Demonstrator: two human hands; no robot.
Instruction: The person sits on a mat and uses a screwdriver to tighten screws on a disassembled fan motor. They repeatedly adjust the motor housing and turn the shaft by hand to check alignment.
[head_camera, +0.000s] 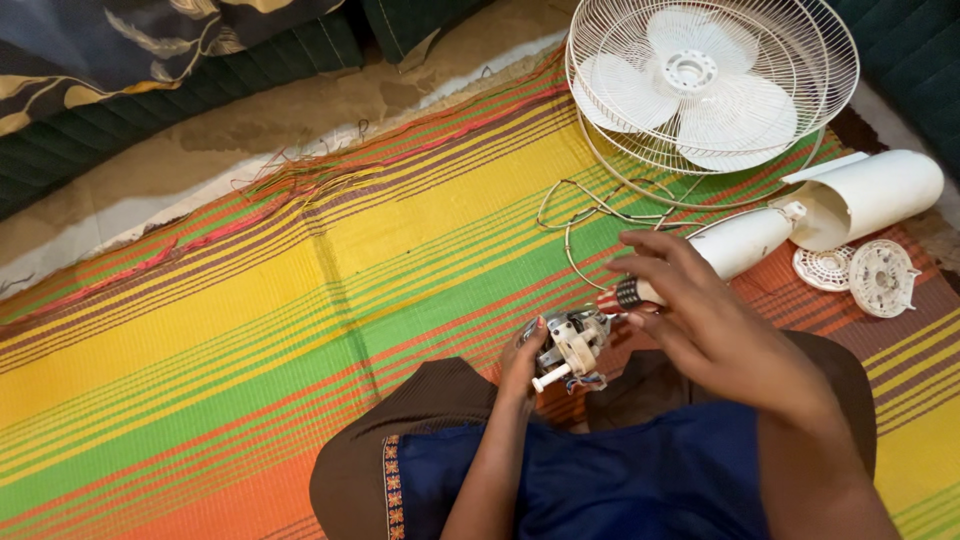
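Holding the screwdriver (632, 294) by its red-and-black handle, our right hand (700, 320) sits just right of the frame's centre, fingers curled around the grip and the thumb side turned toward us. We cannot see the shaft or tip; they are hidden behind the fingers and the part below. Down and to the left of that grip, nearly touching it, is the small fan motor (570, 345), a grey metal block with a white plastic piece and a short white shaft pointing toward the lower left. Our left hand (522, 365) pinches the motor from its left side, fingertips closed on the metal, steadying it above our knees. So the motor lies lower left of the tool, and the handle's long axis runs from upper right down toward it. Farther out, on the striped mat (250, 330), lie a loose wire guard ring (590, 215) in the upper middle, the fan cage with its white blades (710, 85) at upper right, and white housing parts (860, 200) at the right edge.
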